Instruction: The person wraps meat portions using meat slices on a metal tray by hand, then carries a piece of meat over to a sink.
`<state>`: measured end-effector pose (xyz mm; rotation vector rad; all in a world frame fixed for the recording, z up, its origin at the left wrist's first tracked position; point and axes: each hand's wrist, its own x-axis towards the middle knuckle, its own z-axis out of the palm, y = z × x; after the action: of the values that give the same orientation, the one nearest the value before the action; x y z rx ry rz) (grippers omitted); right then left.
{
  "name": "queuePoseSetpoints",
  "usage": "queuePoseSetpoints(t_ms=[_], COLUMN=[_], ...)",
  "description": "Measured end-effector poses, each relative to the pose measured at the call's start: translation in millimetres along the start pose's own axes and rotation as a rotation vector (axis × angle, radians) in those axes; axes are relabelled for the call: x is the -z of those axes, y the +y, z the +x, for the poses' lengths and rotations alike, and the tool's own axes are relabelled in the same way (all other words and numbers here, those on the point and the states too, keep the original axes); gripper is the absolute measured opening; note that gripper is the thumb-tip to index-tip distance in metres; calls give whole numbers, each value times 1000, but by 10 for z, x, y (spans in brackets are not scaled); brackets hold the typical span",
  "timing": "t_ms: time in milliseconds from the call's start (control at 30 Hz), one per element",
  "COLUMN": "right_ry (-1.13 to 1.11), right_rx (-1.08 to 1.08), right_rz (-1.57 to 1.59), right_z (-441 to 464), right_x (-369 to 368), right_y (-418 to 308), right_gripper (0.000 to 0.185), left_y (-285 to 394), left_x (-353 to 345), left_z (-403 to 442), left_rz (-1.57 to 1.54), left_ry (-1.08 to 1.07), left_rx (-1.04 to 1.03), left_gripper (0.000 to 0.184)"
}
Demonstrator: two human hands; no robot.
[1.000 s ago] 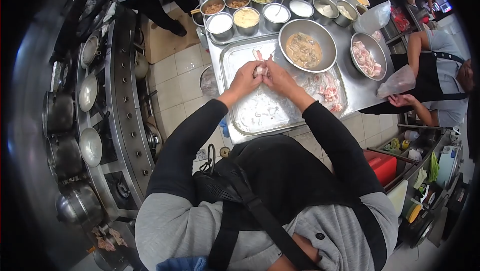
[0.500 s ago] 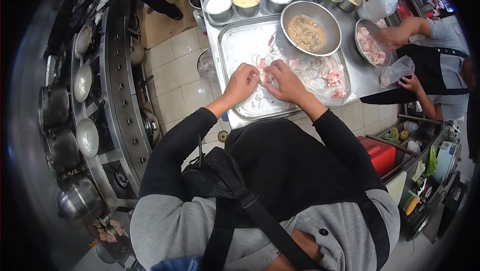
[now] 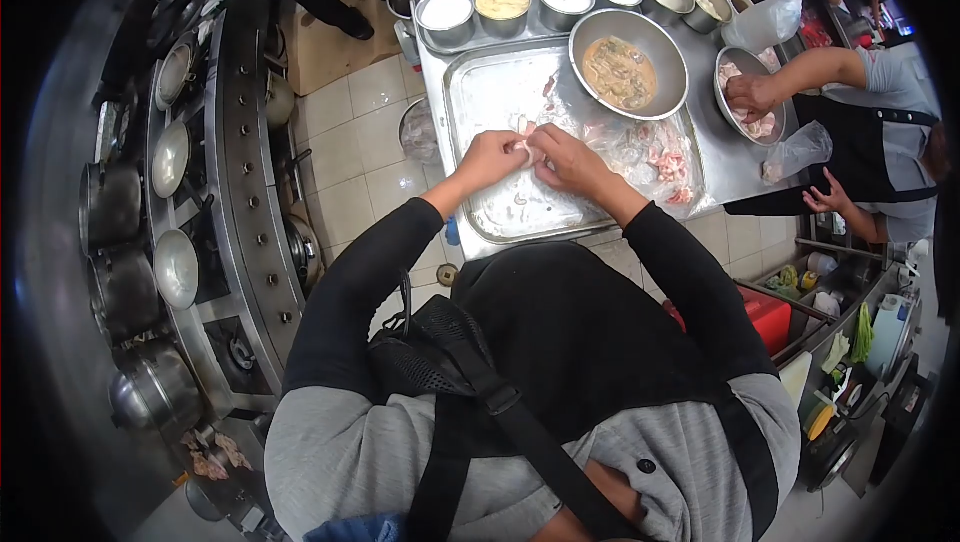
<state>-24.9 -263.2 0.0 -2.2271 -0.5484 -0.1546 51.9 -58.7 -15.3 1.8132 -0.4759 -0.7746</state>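
Observation:
My left hand (image 3: 492, 158) and my right hand (image 3: 570, 159) meet over a large metal tray (image 3: 470, 70). Between their fingertips is a small pinkish-white piece of meat (image 3: 527, 149), partly hidden by the fingers. Thin pink meat slices (image 3: 668, 157) lie on clear plastic at the tray's right side. A steel bowl (image 3: 670, 52) holding a brownish mixture (image 3: 620, 72) sits over the tray's upper right corner.
Several small tubs of ingredients, one with yellow paste (image 3: 502, 0), line the back. On the right, a co-worker's hand (image 3: 752, 97) reaches into a bowl of meat (image 3: 787, 120) beside a plastic bag (image 3: 797, 152). A stove (image 3: 243, 207) stands left.
My fingers parted slightly around the meat, then came back together. The co-worker's one hand moved into the meat bowl, and the other let go of the plastic bag.

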Motion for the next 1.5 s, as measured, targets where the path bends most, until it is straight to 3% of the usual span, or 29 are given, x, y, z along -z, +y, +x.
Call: queuePoseSetpoints(t_ms=[133, 167, 267, 300, 400, 433, 533, 633, 733, 767, 867, 900, 1000, 1033, 1100, 1133, 1167, 1267, 1300, 1367, 1433, 1500], right_ry=[-29, -55, -97, -87, -106, -121, -64, -11, 62, 103, 218, 243, 248, 175, 64, -26, -6, -93, -71, -47, 45, 83], right_rx=[-189, -208, -266, -293, -479, -556, -940, -991, -869, -822, -793, -816, -719, -606, -359, -227, -133, -332, -288, -448, -639, -603], right_rz=[153, 125, 50, 31, 146, 213, 970, 1197, 1185, 1176, 1180, 1193, 779, 651, 178, 141, 149, 310, 242, 626, 1134, 1298], right_z=[138, 174, 295, 319, 344, 350, 395, 449, 463, 421, 260, 194, 61, 33, -2, 9, 18, 76, 16, -12, 12, 62], right_x=[29, 18, -18, -19, -49, -62, 43, 245, 508, 563, 766, 774, 602, 519, 432, 426, 382, 510, 472, 568, 601, 824], right_y=[23, 66, 237, 275, 356, 370, 321, 138, -65, -82, -257, -252, -302, -337, -551, -559, -553, -519, -351, -259, -166, -111], right_gripper=[27, 25, 24, 27, 30, 30, 31, 32, 32, 32, 32, 34, 36, 53, 73, 88, 81, 68, 57, 51, 42, 42], left_y=[29, 67, 136, 163, 178, 174, 118, 132, 26, 16, -77, -81, 279, 218, 176, 165, 104, 999, 1077, 1147, 1310, 1417], left_x=[142, 165, 96, 93, 54, 11, 49, 167, 225, 269, 216, 166, 14, -21, -75, -110, -99, -142, -104, -16, -14, -7], left_z=[-7, -26, -134, -182, -146, -131, 57, 149, 214, 166, 77, 41, -159, -105, -104, -71, -37, -307, -292, -290, -275, -215], left_rz=[-356, -165, 358, 343, 637, 645, 692, 479, -907, -1132, -1451, -1445, -1246, -1220, -1267, -1285, -1294, -1060, -1085, -1138, -1131, -1146], left_ry=[-106, -81, 286, 250, 178, 207, 66, 8, -143, -260, -399, -344, -96, -103, -195, -260, -491, -253, -321, -440, -481, -485], left_rx=[264, 276, -145, -303, -680, -648, -468, -388, 206, 200, 162, 188, 361, 426, 459, 475, 458, 530, 536, 563, 453, 372], left_gripper=[24, 27, 34, 44, 50, 52, 53, 49, 42, 35, 38, 39, 31, 20, 20, 22, 40, 57, 60, 66, 68, 66])
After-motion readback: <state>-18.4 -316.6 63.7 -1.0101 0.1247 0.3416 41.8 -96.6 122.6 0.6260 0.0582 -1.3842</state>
